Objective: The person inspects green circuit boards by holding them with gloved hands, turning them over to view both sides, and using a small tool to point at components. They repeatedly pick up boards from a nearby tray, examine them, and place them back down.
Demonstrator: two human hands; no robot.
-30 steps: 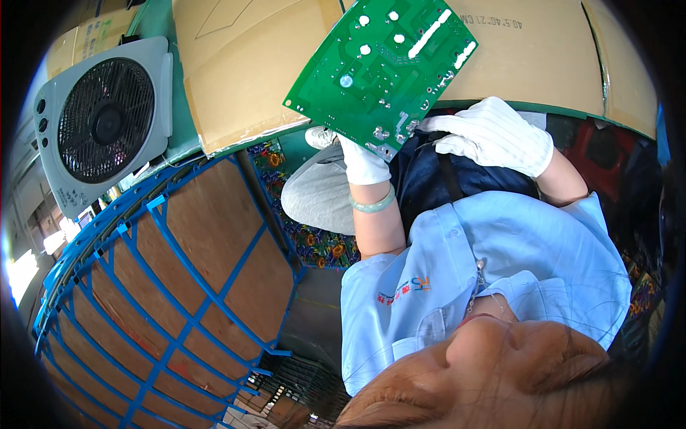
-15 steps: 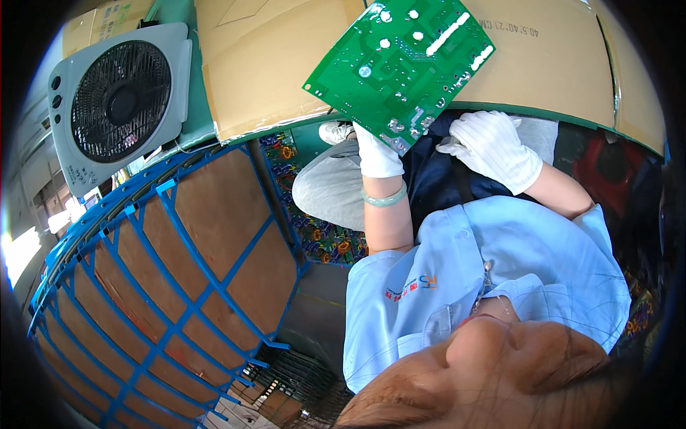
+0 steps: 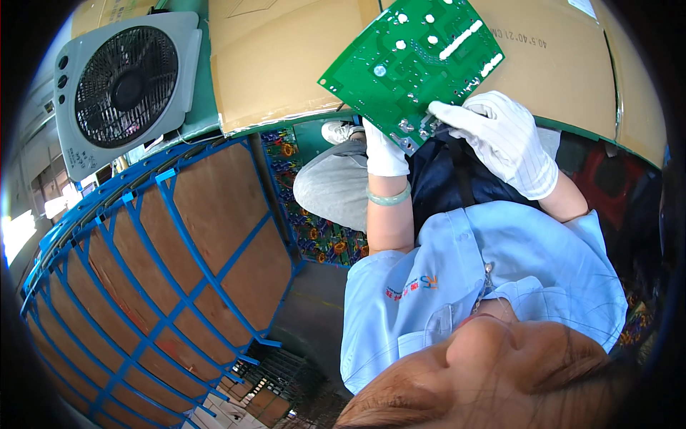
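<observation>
Green circuit board [image 3: 413, 63] sits clamped in your gloved left hand [image 3: 384, 150]. Your right hand [image 3: 500, 139] pinches its lower edge.

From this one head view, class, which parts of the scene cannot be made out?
- Head view: the green circuit board is cut off by the top edge.
- The white-gloved left hand has fingertips hidden behind the board.
- Whatever the white-gloved right hand pinches at the board's lower edge is too small.
</observation>
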